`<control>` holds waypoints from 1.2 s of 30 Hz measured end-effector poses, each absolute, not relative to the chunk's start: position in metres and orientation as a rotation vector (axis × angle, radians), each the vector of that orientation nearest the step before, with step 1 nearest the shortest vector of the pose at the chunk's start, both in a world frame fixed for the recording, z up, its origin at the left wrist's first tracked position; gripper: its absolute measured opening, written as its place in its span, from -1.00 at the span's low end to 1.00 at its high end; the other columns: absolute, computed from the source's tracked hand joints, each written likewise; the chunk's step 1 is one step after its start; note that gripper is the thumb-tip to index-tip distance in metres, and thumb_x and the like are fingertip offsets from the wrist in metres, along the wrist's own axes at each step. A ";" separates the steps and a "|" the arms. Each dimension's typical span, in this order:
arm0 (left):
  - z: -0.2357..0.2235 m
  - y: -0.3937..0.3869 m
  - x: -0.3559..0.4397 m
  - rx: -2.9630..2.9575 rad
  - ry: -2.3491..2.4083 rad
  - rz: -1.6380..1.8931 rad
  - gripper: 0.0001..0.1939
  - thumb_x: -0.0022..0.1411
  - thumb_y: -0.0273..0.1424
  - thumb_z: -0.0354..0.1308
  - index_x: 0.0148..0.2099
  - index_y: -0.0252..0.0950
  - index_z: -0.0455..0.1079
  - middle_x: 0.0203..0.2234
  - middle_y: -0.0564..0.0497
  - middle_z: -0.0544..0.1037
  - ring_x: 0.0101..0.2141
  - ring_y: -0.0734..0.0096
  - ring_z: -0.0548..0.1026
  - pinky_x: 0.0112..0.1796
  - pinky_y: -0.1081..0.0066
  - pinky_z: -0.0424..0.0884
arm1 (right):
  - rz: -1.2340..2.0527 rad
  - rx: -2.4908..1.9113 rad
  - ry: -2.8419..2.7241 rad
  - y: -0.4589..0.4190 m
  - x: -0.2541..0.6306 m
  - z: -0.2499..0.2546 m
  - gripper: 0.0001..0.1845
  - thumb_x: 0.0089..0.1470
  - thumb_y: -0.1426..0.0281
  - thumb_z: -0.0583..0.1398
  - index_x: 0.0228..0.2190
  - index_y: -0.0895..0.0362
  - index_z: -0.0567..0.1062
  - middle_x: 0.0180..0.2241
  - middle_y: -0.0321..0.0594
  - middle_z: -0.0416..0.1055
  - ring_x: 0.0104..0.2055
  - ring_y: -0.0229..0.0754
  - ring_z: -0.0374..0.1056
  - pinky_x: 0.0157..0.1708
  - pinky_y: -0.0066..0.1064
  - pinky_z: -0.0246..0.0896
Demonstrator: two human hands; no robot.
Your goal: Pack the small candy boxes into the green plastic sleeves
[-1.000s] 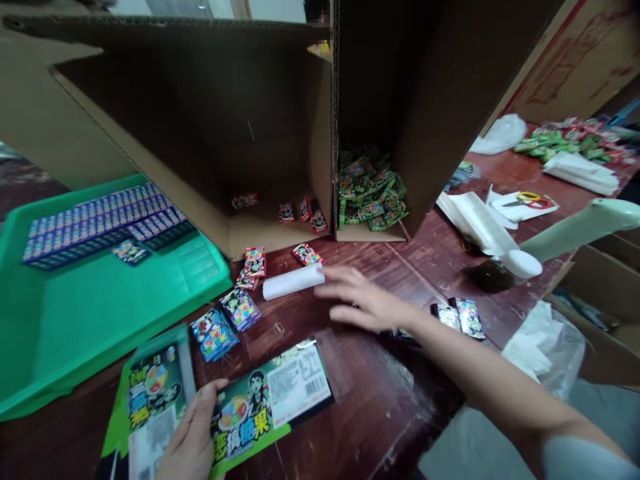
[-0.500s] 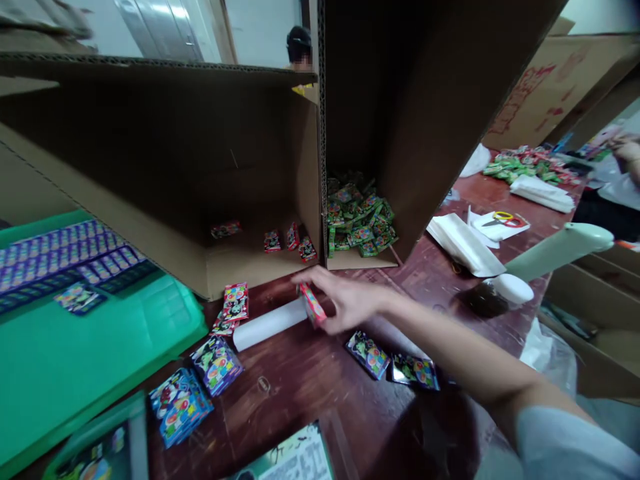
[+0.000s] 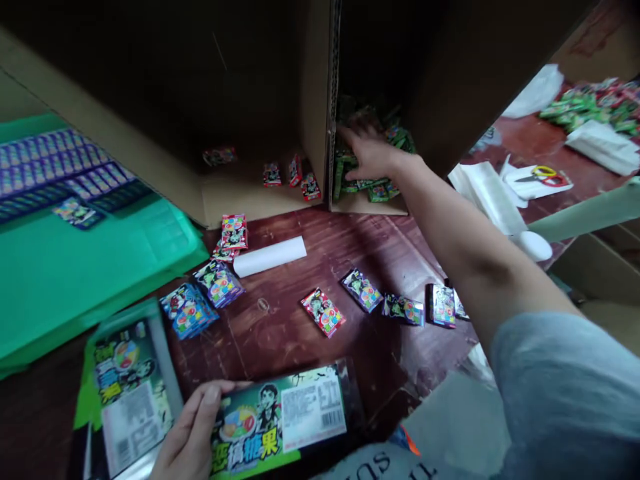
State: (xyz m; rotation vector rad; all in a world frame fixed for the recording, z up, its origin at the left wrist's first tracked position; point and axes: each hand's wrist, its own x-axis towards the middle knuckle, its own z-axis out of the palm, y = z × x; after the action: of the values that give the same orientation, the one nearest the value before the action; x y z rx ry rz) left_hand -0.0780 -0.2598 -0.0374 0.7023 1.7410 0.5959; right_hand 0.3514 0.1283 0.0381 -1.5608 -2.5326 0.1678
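Note:
My right hand (image 3: 369,150) reaches into the right cardboard box (image 3: 370,205), over a heap of small green candy packets (image 3: 379,193). Its fingers are spread; the fingertips are dim in the shadow. At the bottom, my left hand (image 3: 193,427) grips the left end of a green printed candy bag (image 3: 260,410) with a white label. A second such bag (image 3: 133,387) lies to its left. On the table between my hands is a red candy packet (image 3: 323,312). Purple candy packets (image 3: 362,291) lie right of it, beneath my right forearm.
The left cardboard box (image 3: 250,203) holds several red packets. Blue packets (image 3: 187,312) and a white paper roll (image 3: 270,257) lie on the table. A green tray (image 3: 100,267) with purple packets stands at left. Scissors (image 3: 545,175) and white paper are at right.
My right hand has let go of the red packet, now lying on the table, and moved into the right box. My left hand has come into view on the candy bag. The view has tilted down.

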 end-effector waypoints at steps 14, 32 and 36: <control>-0.022 -0.285 -0.074 0.508 1.736 0.615 -0.51 0.09 0.13 0.32 -0.16 -0.14 0.52 -0.19 0.05 0.66 -0.29 0.30 0.60 -0.35 0.51 0.60 | 0.753 -2.261 -2.579 -0.205 0.270 0.067 -0.23 0.29 -0.15 -0.05 -0.15 0.28 0.58 -0.33 0.16 0.61 -0.25 0.27 0.58 -0.24 -0.01 0.39; 0.000 -0.322 -0.069 0.481 1.764 0.681 -0.34 -0.22 0.19 0.46 -0.21 -0.19 0.53 -0.31 0.05 0.68 -0.43 0.34 0.57 -0.46 0.52 0.55 | 0.572 -0.746 -3.361 -0.220 0.288 0.028 -0.35 0.26 0.55 0.07 0.32 -0.08 0.29 0.30 -0.25 0.34 0.04 0.04 0.44 -0.03 -0.13 0.39; 0.003 -0.332 -0.076 0.357 1.747 0.771 -0.33 -0.27 0.15 0.50 -0.20 -0.16 0.50 -0.30 0.07 0.68 -0.40 0.28 0.60 -0.43 0.44 0.58 | 0.425 -1.288 -3.159 -0.189 0.282 0.051 -0.33 0.29 0.38 0.03 0.39 0.08 0.13 0.28 0.07 0.30 -0.07 0.09 0.49 -0.28 -0.18 0.44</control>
State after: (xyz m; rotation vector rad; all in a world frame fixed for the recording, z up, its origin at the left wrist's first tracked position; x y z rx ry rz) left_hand -0.0764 -0.3316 0.0031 0.3572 1.7474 0.7711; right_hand 0.2823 -0.1889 0.0511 -1.2885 -3.1593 0.4250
